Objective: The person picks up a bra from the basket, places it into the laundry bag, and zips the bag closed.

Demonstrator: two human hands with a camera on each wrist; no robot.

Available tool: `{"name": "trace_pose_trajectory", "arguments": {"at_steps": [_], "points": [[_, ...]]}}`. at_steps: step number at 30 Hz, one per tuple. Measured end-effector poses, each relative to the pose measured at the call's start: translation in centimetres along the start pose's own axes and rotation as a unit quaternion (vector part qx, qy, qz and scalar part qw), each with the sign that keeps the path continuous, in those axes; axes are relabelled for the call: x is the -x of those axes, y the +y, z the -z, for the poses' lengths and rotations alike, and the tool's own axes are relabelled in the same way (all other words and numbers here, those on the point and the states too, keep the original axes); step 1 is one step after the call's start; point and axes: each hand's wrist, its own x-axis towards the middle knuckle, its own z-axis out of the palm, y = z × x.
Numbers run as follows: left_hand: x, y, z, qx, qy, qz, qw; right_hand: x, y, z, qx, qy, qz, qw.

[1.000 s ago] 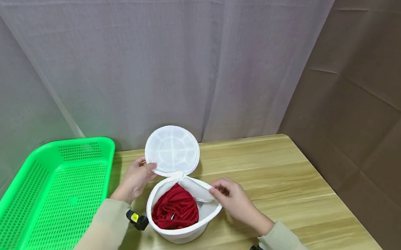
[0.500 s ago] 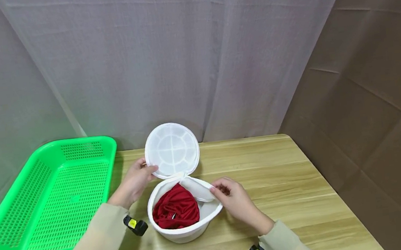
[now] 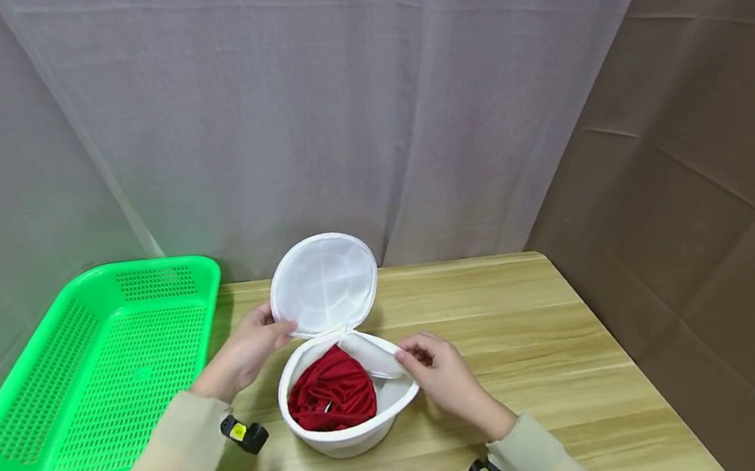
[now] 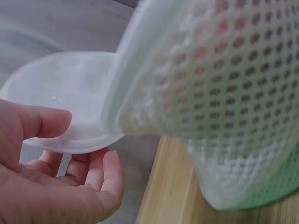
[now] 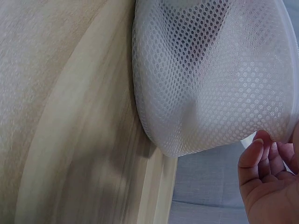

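Note:
A white mesh laundry bag (image 3: 348, 444) stands on the table with its round lid (image 3: 324, 284) raised at the back. Crumpled inside lies a dark red cloth (image 3: 331, 392) with a small white-and-black tag. My left hand (image 3: 251, 351) pinches the lid's lower left edge; in the left wrist view the thumb (image 4: 53, 122) lies over the lid and the fingers are beneath it. With thumb and fingers, my right hand (image 3: 446, 379) grips the bag's rim on the right side. The bag's mesh wall (image 5: 224, 84) fills much of the right wrist view.
To the left, a large green plastic basket (image 3: 208, 317) with perforated sides and base sits on the wooden table (image 3: 502, 346). A grey curtain (image 3: 265, 108) hangs behind the table, and a brown cloth panel (image 3: 715, 189) borders it on the right.
My left hand has shifted slightly left and down, and the lid it holds has tilted and bowed. The right hand keeps its hold on the rim; the bag and red cloth stay nearly in place.

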Motion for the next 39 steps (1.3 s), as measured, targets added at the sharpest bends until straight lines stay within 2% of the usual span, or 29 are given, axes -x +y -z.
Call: {"name": "trace_pose_trajectory", "arguments": {"at_steps": [7,13,17,21,24,32,39], "points": [[1.1,0.1,0.9,-0.040,-0.042,-0.022,0.9981,0.0,-0.2,0.1,-0.002,-0.003,-0.004,1.000],[1.9,0.2,1.4,-0.040,-0.074,-0.023,0.9962,0.1,-0.2,0.0,0.000,-0.002,-0.005,1.000],[2.3,0.3,1.7,-0.063,-0.091,-0.024,0.9936,0.1,-0.1,0.0,0.001,-0.003,-0.004,1.000],[2.5,0.3,2.1,-0.102,-0.107,-0.035,0.9884,0.1,0.0,0.1,0.000,-0.002,-0.005,1.000],[2.7,0.3,2.6,-0.114,-0.132,-0.046,0.9836,0.1,-0.1,0.1,-0.001,-0.002,-0.008,1.000],[3.3,0.3,3.6,-0.125,-0.197,-0.030,0.9719,0.1,-0.1,0.2,-0.003,-0.008,-0.008,1.000],[3.6,0.3,4.2,-0.099,-0.250,-0.015,0.9631,0.1,0.0,0.1,-0.002,-0.005,-0.006,1.000]]}}
